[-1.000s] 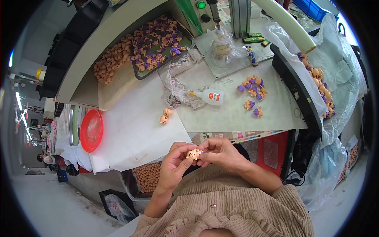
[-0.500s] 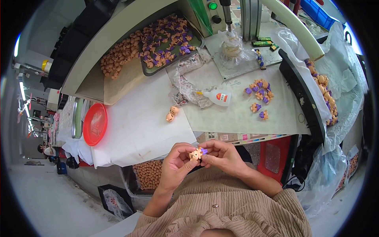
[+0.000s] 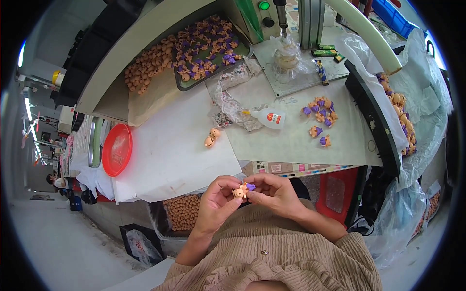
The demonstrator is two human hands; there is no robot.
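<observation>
1. Small figure (image 3: 241,191): in the air off the bench's near edge, in front of my torso. Beige head end left, purple end right.
2. Left hand (image 3: 217,201) pinches the head end, thumb low; right hand (image 3: 275,193) pinches near the purple end. Probably gripped from both sides so something this small can't twist away.
3. Bench (image 3: 167,150): two round beige pieces (image 3: 212,138) sit just beyond my hands, touching, likely for short reach.
4. White bottle (image 3: 270,118) lies on its side, nozzle on a patterned cloth (image 3: 233,101), maybe to catch drips.
5. Beige-purple pieces (image 3: 320,115) are clustered right, apart from the round ones; looks like sorting.
6. Far side: dark tray (image 3: 242,49) of beige-purple pieces, round-piece heap (image 3: 150,65) beside it. Tray presumably contains spread.
</observation>
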